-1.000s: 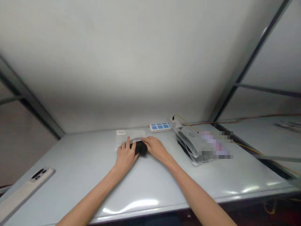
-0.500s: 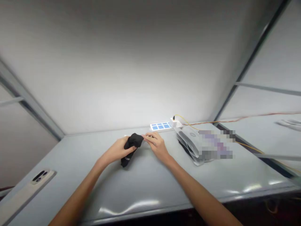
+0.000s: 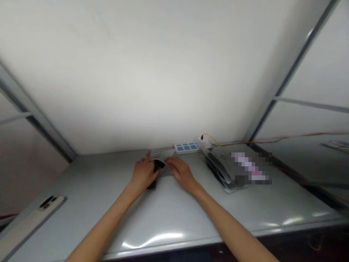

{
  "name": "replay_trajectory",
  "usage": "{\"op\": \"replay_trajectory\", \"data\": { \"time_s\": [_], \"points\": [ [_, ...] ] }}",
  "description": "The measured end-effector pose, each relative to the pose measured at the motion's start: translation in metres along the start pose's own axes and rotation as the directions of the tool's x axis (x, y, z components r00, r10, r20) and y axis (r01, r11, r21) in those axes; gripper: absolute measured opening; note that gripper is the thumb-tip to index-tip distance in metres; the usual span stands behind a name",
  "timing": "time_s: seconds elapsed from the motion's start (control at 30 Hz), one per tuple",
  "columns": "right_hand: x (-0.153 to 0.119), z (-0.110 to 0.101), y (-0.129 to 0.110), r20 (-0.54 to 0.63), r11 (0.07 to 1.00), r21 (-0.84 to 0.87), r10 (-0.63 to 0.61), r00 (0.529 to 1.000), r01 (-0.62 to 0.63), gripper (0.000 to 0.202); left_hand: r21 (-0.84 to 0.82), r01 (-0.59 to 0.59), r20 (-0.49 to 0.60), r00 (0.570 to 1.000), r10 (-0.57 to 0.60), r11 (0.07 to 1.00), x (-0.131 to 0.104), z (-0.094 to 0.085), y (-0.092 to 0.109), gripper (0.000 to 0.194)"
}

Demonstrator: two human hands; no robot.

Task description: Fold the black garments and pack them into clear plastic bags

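Observation:
My left hand (image 3: 143, 173) is closed around a black folded cloth item (image 3: 152, 185), its index finger pointing up and away from the others. The upper end of the cloth lies at the mouth of a clear plastic bag (image 3: 167, 153), whose edge bulges over it. How far the cloth reaches inside is hard to tell. My right hand (image 3: 183, 174) pinches the bag's edge between thumb and fingers, just right of the cloth. Both hands are low over the grey table (image 3: 163, 214), and my left fingers hide part of the cloth.
A stack of clear bags with dark contents (image 3: 220, 169) lies right of my hands, partly pixelated. Behind stands a white power strip (image 3: 187, 147) with a plugged-in adapter and yellow cable (image 3: 211, 137). A long pale object resembling a phone (image 3: 32, 222) lies at left, near the table's edge.
My left hand has turned over and moved slightly right, bringing the black cloth to the bag's mouth. The bag's edge now arches over the cloth. My right hand has barely moved.

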State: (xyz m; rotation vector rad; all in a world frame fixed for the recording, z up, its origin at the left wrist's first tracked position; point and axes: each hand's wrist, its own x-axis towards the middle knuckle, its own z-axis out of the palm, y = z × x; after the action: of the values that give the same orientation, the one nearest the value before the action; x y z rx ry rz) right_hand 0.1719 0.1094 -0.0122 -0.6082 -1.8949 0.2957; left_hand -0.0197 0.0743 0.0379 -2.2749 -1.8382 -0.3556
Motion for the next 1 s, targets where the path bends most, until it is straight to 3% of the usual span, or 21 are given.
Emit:
{"op": "replay_trajectory", "data": {
  "time_s": [0.13,0.27,0.43,0.57,0.67,0.8,0.9,1.0],
  "points": [
    [0.001,-0.003,0.01,-0.065,0.995,-0.042,0.087,0.994,-0.09,0.025,-0.045,-0.053,-0.056,0.997,0.05,0.998,-0.019,0.008,-0.007,0.053],
    [0.001,-0.005,0.015,-0.038,0.993,-0.059,0.104,0.994,-0.106,0.025,-0.12,-0.044,-0.049,0.998,0.038,0.992,-0.03,0.027,-0.022,0.044],
    [0.002,-0.017,0.011,0.069,0.992,-0.121,0.03,0.997,-0.022,0.021,-0.139,-0.071,-0.006,0.997,0.071,0.988,-0.016,0.038,-0.032,0.041],
    [0.003,-0.029,0.002,0.108,0.972,-0.216,-0.069,0.992,0.092,0.016,-0.207,-0.221,-0.014,0.975,0.223,0.953,-0.007,0.033,-0.038,0.04],
    [0.003,-0.028,-0.011,0.281,0.946,-0.213,-0.178,0.943,0.242,0.026,-0.29,-0.362,-0.05,0.93,0.364,0.886,-0.016,0.028,-0.048,0.045],
    [0.002,-0.02,-0.021,0.509,0.918,-0.171,-0.228,0.83,0.357,0.054,-0.372,-0.405,-0.145,0.914,0.378,0.835,-0.029,0.032,-0.069,0.043],
    [0.0,-0.015,-0.016,0.56,0.924,-0.156,-0.208,0.802,0.349,0.06,-0.344,-0.396,-0.152,0.918,0.365,0.852,-0.026,0.043,-0.081,0.04],
    [-0.003,-0.013,-0.005,0.565,0.92,-0.171,-0.203,0.8,0.353,0.047,-0.294,-0.381,-0.147,0.924,0.353,0.876,-0.017,0.056,-0.084,0.031]
  ]
}}
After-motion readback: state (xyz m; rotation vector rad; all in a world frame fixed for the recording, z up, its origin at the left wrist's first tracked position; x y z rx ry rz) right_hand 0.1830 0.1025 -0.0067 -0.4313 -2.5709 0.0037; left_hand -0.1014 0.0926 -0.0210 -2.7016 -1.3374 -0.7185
